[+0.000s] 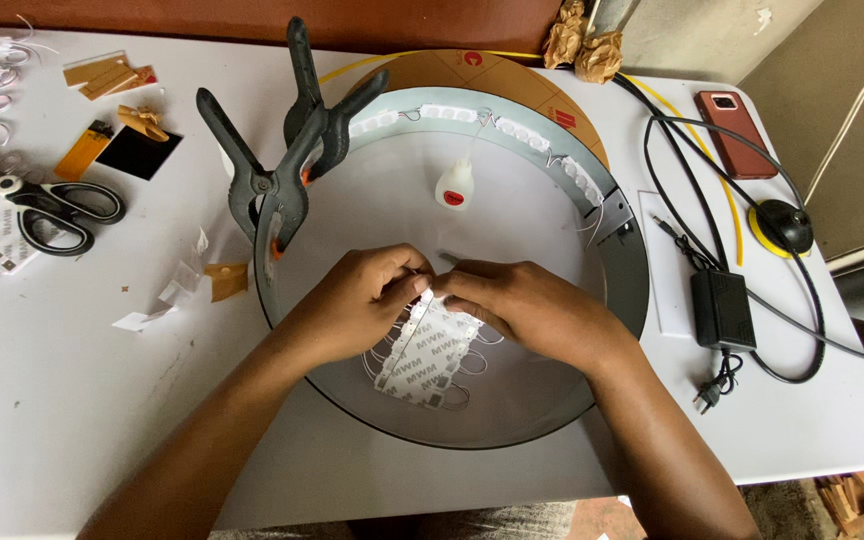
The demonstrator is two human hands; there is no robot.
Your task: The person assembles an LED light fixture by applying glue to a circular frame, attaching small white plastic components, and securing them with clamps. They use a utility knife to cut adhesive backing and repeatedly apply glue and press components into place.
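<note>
Inside the round tray [624, 262], near its front rim, both hands pinched a module strip [430, 350]: left hand [357, 300], right hand [522, 305]. Its long axis ran rear-to-front; a glue bottle [455, 185] stood behind.

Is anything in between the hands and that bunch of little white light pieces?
Nothing visible. The left hand and right hand both already touch the strip of white light modules, pinching its top end.

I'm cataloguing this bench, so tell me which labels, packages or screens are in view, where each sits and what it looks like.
Backing strips: under both hands, white with grey print.
Glue bottle: inside the ring, white with a red label.
Phone: far right, face down, reddish case, screen hidden.
Red stickers: on the brown disc, far edge.
</note>
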